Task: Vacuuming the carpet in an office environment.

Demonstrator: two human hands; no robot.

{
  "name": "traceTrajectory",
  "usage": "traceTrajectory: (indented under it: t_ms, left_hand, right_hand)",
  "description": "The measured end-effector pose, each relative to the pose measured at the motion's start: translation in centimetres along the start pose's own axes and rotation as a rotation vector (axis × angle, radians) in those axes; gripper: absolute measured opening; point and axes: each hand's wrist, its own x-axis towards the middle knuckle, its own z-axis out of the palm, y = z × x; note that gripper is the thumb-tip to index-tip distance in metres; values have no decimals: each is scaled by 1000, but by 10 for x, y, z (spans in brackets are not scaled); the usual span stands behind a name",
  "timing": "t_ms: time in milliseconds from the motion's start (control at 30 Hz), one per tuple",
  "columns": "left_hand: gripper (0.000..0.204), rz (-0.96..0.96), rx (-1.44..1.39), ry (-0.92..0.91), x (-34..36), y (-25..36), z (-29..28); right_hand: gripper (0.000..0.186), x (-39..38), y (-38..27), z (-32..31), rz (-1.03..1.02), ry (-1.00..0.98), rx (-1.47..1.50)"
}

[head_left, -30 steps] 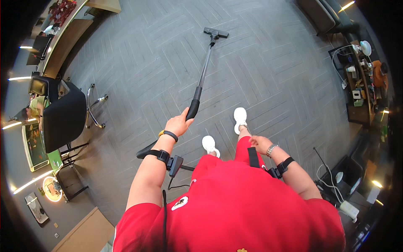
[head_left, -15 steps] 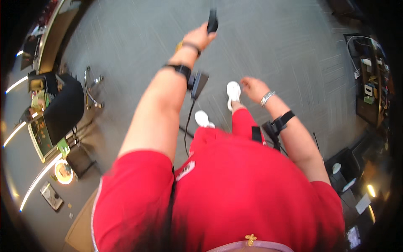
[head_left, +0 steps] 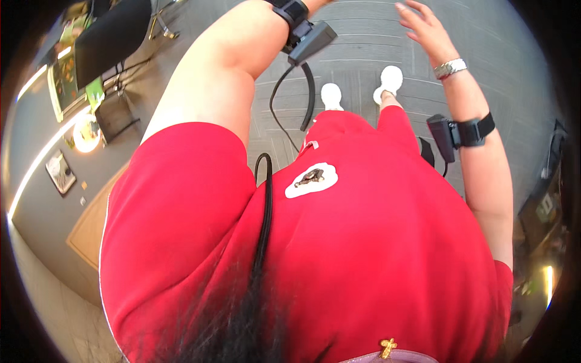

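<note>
Beyond the top edge lies my left hand; only a bit of the left forearm past the black wrist strap shows, so its fingers and anything in them are out of sight. A dark box-shaped device with a hanging cable sits on that strap. My right hand is raised near the top, fingers spread and holding nothing, above the grey floor. It wears a silver bracelet. Farther down that arm is a second black device on a strap.
Grey patterned flooring lies around my white shoes. To the far left stand a black office chair and a round glowing lamp. A light wooden surface is at my left side. Blurred shelving items stand at the right.
My left arm has swung up, taking its hand and the black object it held out of view. My right hand has risen and its fingers have spread. The view has shifted over the floor.
</note>
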Motion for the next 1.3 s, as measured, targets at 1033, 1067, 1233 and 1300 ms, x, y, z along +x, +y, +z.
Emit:
traceTrajectory:
  t_ms: [1033, 1067, 1233, 1300]
  left_hand:
    - [55, -912, -1343, 864, -640, 182, -84]
    - [56, -885, -1320, 1070, -640, 177, -87]
    - [30, -259, -1401, 2053, -746, 155, -115]
    - [24, -238, -975, 2342, -825, 155, -115]
  right_hand:
    - [40, 60, -10, 158, 539, 65, 589]
    - [39, 59, -15, 160, 536, 79, 567]
    - [33, 55, -23, 143, 559, 129, 530]
    - [32, 48, -28, 152, 526, 152, 476]
